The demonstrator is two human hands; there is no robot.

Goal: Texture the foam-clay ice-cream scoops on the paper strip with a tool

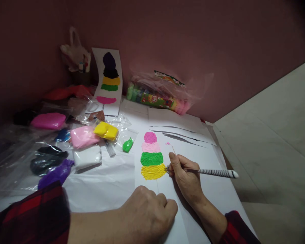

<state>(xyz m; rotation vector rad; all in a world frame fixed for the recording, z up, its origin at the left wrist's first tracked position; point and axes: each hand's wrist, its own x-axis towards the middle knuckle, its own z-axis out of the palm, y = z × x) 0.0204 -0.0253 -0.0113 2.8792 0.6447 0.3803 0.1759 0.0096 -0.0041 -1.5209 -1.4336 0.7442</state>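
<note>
My right hand (186,178) grips a fork (216,173) with a black-and-white patterned handle. Its tines reach the right edge of a ridged yellow clay band (153,172). That band lies on a strip of white paper (137,176), below a green band (151,158), a pale pink band (150,147) and a darker pink round (150,137). Low on the strip rests my left hand (148,211), its fingers curled into a fist. The inside of that fist is hidden, so I cannot tell whether it holds anything.
Clay packets crowd the left side: yellow (106,131), light pink (84,136), white (87,157) and purple (55,173). A card with coloured clay bands (98,57) leans at the back wall. Beside it lies a plastic bag of clay (157,98). White sheets (178,120) lie behind the strip.
</note>
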